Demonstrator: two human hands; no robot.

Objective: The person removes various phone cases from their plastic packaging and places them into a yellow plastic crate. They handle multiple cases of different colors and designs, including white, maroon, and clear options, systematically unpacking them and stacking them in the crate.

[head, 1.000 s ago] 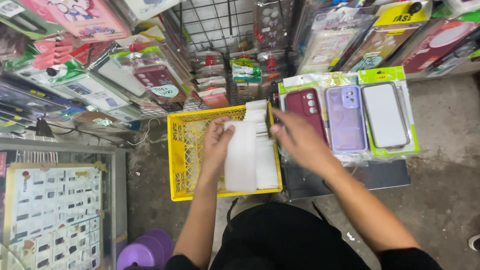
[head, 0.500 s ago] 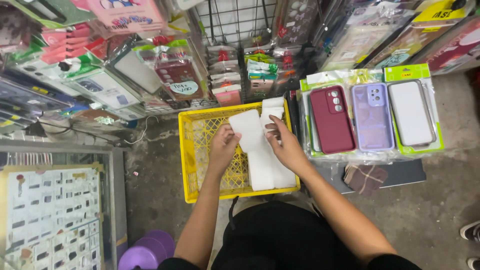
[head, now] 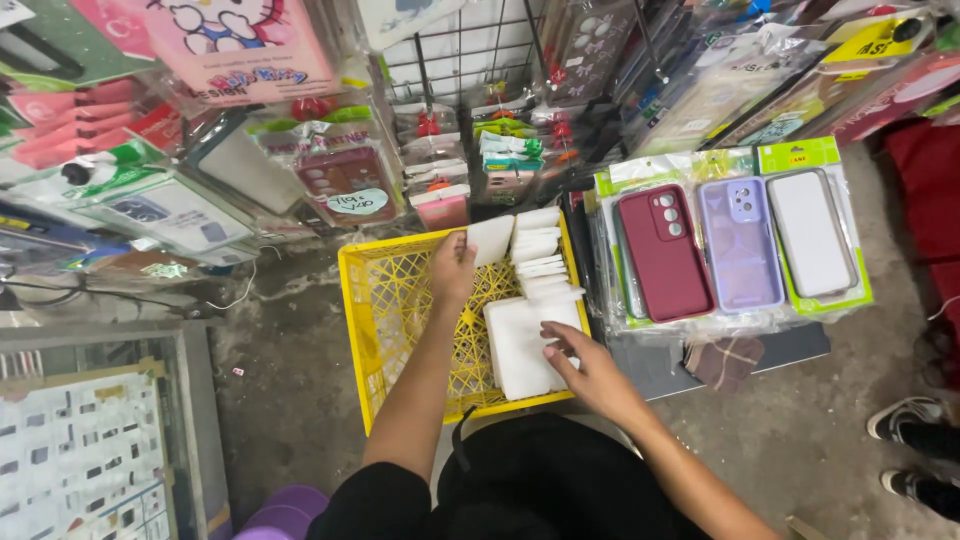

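White flat packets (head: 525, 345) lie stacked along the right side of the yellow plastic crate (head: 375, 330) in front of me, the row fanning back toward twelve o'clock. My left hand (head: 452, 270) reaches into the crate, its fingers (head: 465, 240) pinched on the edge of one white square packet (head: 491, 240) lifted at the far end of the row. My right hand (head: 590, 370) rests on the near, largest packet at about five o'clock of the crate, fingers (head: 558, 333) spread flat and holding nothing.

At three o'clock, just beside the crate, three phone cases lie in clear sleeves with green header cards: a maroon case (head: 664, 252), a lilac case (head: 740, 243) and a white case (head: 810, 232). A dark tray (head: 790, 345) lies under them, with a small brown checked cloth (head: 725, 360) on it.

From ten to two o'clock hang crowded bagged accessories on a wire rack (head: 455, 55), with a pink cartoon card (head: 250, 45) at eleven and a yellow tag (head: 880, 40) at one. At eight o'clock stands a glass display case (head: 90, 440). A purple stool (head: 280, 510) sits at seven. Someone's sneakers (head: 915, 440) stand on the concrete floor (head: 290, 400) at four.
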